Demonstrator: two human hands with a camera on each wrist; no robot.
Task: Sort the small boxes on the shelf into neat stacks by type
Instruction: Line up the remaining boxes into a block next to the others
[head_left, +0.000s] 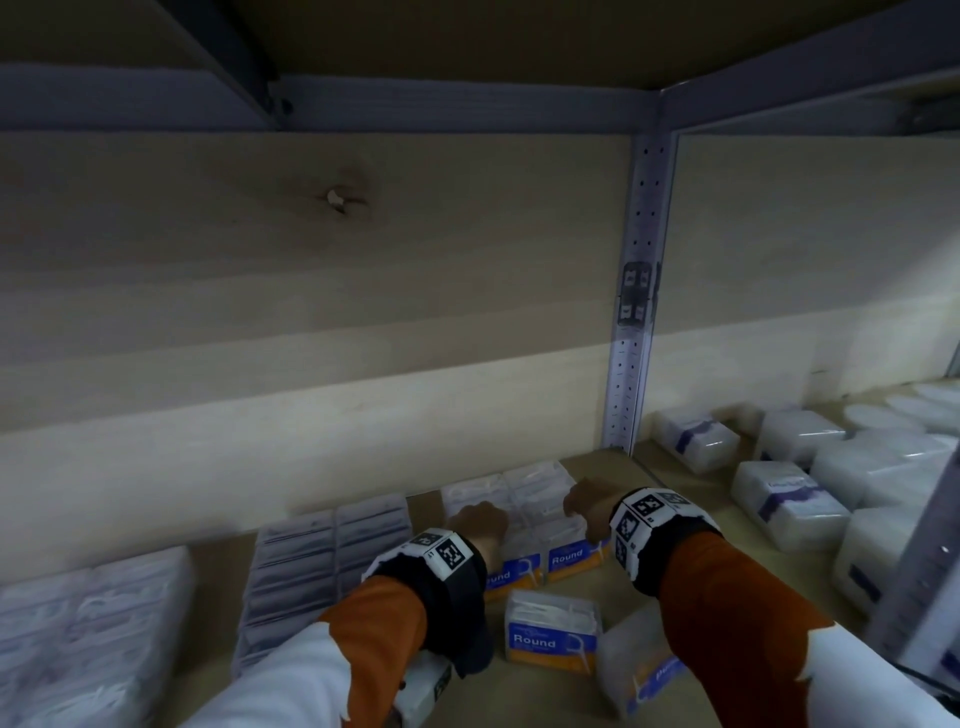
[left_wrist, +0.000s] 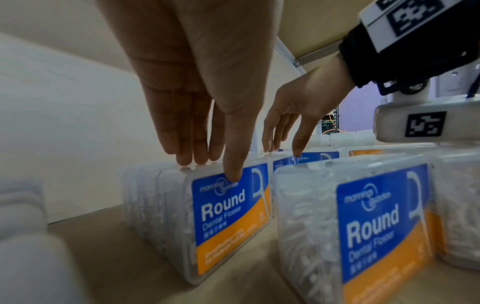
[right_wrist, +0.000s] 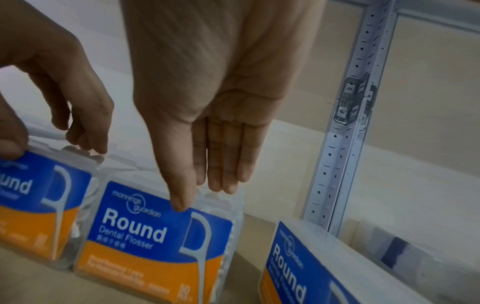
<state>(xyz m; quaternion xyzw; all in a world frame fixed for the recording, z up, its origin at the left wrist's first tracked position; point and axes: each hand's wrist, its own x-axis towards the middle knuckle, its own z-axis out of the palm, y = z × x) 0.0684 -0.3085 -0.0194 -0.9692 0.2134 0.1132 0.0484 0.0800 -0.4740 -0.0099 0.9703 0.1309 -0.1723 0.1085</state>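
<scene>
- Two rows of Round flosser boxes (head_left: 540, 530) sit on the shelf (head_left: 597, 457), left of the metal post (head_left: 631, 364).
- My left hand (left_wrist: 197, 86) and right hand (right_wrist: 215, 98), grips spread, fingertips resting on box tops, are squaring rows.
- Next, I reckon: add the loose box (head_left: 553, 634) nearer me.

Place: a stockroom or shop storage.
Evidence: metal shelf post (head_left: 636, 332) with holes right of centre, wooden shelf board (head_left: 218, 582), many identical flosser boxes (head_left: 553, 642) in rows below.

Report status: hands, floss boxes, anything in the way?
Left hand and right hand open, fingertips on two rows of Round flosser boxes. Rows upright, side by side. One loose Round box stands in front, unsorted.
</scene>
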